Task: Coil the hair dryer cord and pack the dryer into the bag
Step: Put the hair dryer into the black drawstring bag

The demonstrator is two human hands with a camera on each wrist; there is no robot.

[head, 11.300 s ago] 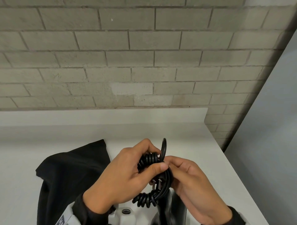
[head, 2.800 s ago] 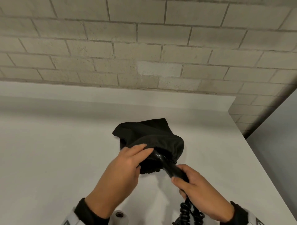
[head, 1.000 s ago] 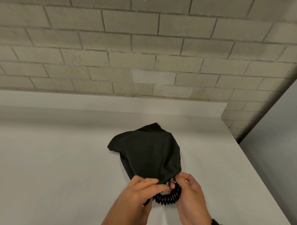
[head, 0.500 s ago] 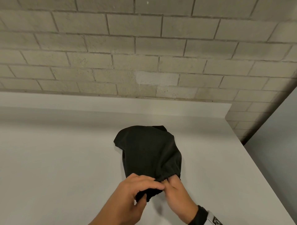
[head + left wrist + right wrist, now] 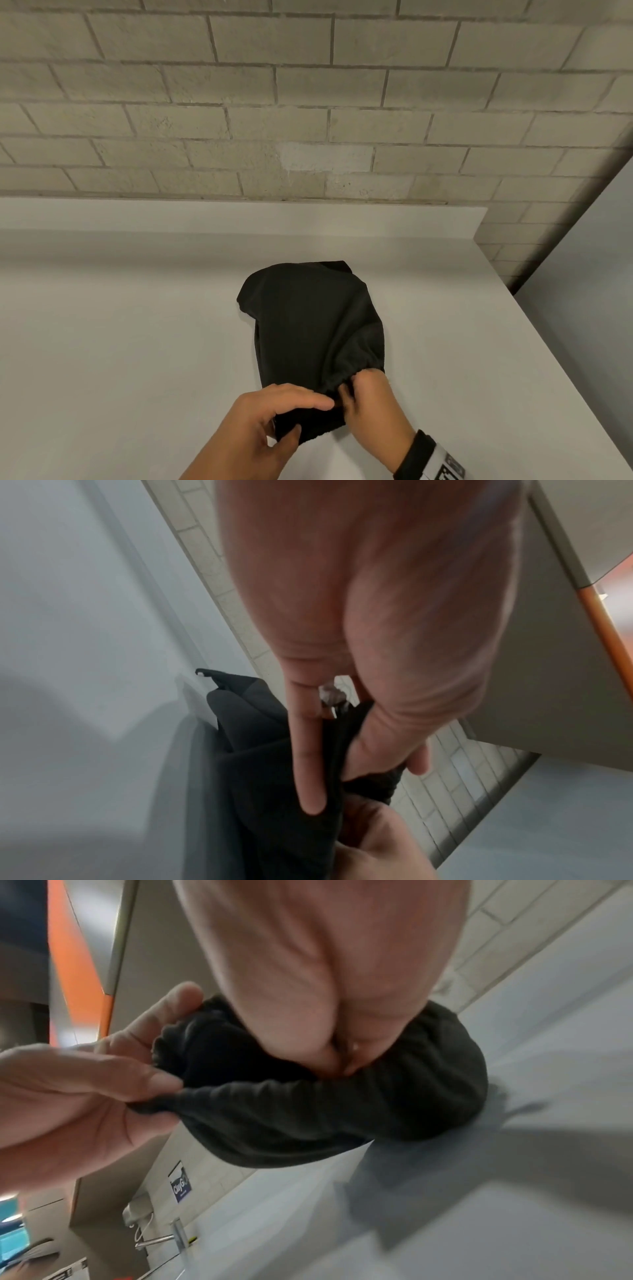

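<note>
A bulging black cloth bag (image 5: 315, 325) lies on the white counter, its gathered mouth toward me. The hair dryer and its cord are hidden inside it. My left hand (image 5: 310, 419) pinches the near hem of the bag between thumb and fingers; the left wrist view shows the left hand (image 5: 363, 785) with the cloth of the bag (image 5: 260, 791) clamped in it. My right hand (image 5: 349, 394) grips the puckered rim on the right side. In the right wrist view my right hand (image 5: 339, 1066) has its fingertips dug into the bag (image 5: 325, 1104) at its opening.
The white counter (image 5: 137, 342) runs back to a low upstand and a grey brick wall (image 5: 308, 120). Its right edge (image 5: 534, 346) drops off beside a grey panel. A tap (image 5: 171, 1234) shows far off in the right wrist view.
One second ago a loop of coiled cord stuck out of the bag mouth. It is now inside, and both hands have drawn the hem together over it.
</note>
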